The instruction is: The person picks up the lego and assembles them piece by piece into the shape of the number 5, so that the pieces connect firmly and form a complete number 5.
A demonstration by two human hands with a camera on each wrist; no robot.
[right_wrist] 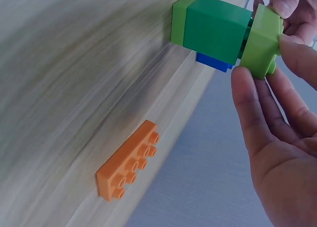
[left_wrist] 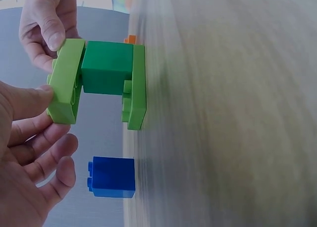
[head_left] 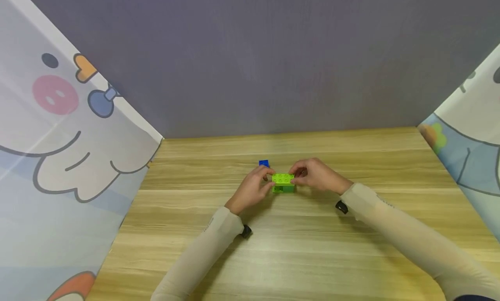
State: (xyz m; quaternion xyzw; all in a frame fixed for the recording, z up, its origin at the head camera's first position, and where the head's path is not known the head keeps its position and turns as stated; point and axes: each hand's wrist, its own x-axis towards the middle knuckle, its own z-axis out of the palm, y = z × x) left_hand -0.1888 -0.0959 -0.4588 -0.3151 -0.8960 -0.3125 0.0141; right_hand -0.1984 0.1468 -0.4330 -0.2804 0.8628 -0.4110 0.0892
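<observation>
A flat lime-green brick (head_left: 283, 178) is held level between both hands. My left hand (head_left: 251, 187) pinches its left end, thumb at the near side, while my right hand (head_left: 318, 176) pinches the right end. Right beneath it stands a dark green block (left_wrist: 108, 67). In the right wrist view a narrow gap with dark studs shows between that block and the held brick (right_wrist: 260, 41). The block sits on the right part of a second lime-green brick (left_wrist: 139, 88) lying on the table, whose left studs are bare.
A blue block (left_wrist: 114, 177) stands on the table behind my left hand. An orange studded brick (right_wrist: 126, 160) lies on the right, hidden by my right hand in the head view. The wooden table (head_left: 297, 249) meets a grey wall (head_left: 289, 67) at the back.
</observation>
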